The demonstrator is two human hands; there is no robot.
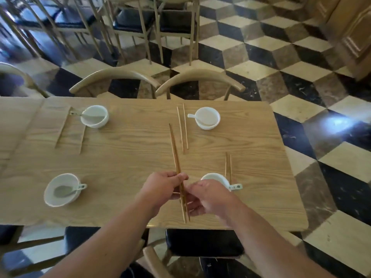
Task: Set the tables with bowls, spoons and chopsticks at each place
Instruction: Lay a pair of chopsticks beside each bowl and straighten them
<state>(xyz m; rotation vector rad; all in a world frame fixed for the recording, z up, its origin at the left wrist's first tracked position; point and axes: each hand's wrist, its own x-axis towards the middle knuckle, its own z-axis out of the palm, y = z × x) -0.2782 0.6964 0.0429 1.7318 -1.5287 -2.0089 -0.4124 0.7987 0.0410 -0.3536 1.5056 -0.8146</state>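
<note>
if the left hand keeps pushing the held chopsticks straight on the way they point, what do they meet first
Likely bare table; the left hand aims the held chopsticks just left of the far-right pair. Depth is unclear.

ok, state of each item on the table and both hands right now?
Far-left white bowl: upright, spoon inside, chopsticks apart beside it.
Far-right white bowl: upright, spoon inside, pair laid left.
Near-left white bowl: upright, spoon inside, no chopsticks.
Near-right white bowl: partly hidden.
Held wooden chopsticks: gripped, off table.
Left hand: closed on them.
Right hand: closed on them.
</note>
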